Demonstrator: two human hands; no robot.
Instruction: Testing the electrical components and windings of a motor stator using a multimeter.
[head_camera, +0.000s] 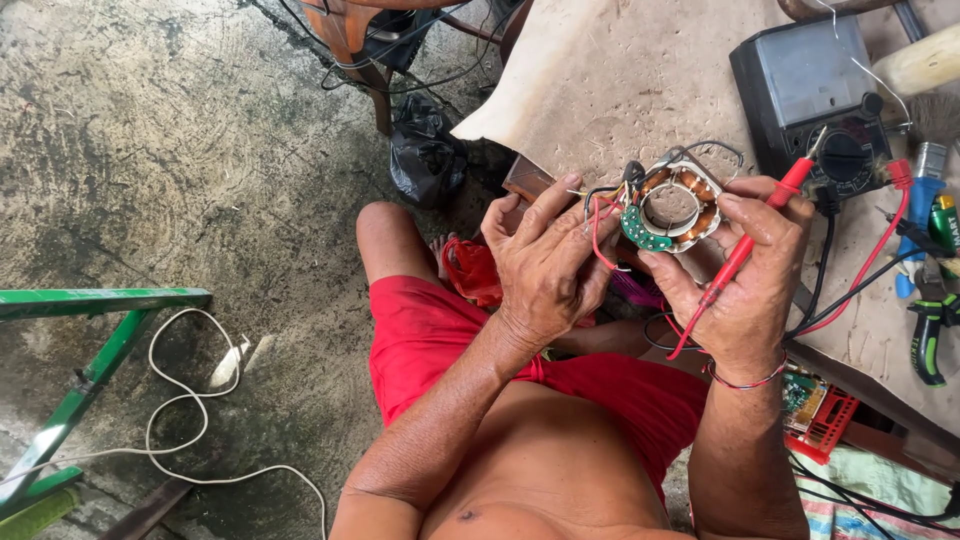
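Green frame: painted metal stand sitting at 9 o'clock on the stained concrete floor, well apart from the work.
White cord: looping loose across the floor at 8 o'clock, just beside the green frame.
Black bag: slumping at 11 o'clock on the floor, near the bench edge.
Left hand: curling closed around the wire leads of the coil, pinching them at the coil's 9 o'clock side; thumb and forefinger are pressing on the leads.
Stator coil: small ring of copper windings with a green board on its lower rim, being held up at centre frame between both hands, over the lap and at the near edge of the bench.
Right hand: clenching around a red test probe, fingertips also steadying the coil at its 3 o'clock side; the probe is running diagonally through the fist, its tip hidden.
Meter: black analogue tester resting on the bench at 1 o'clock, its red and black leads trailing down toward the right hand.
Pliers: green-handled pair lying at 3 o'clock on the bench.
Progress: coil is out and in hand, meter is wired up, one probe is gripped; whether the probe is touching any lead cannot be told, so a reading looks not yet taken.
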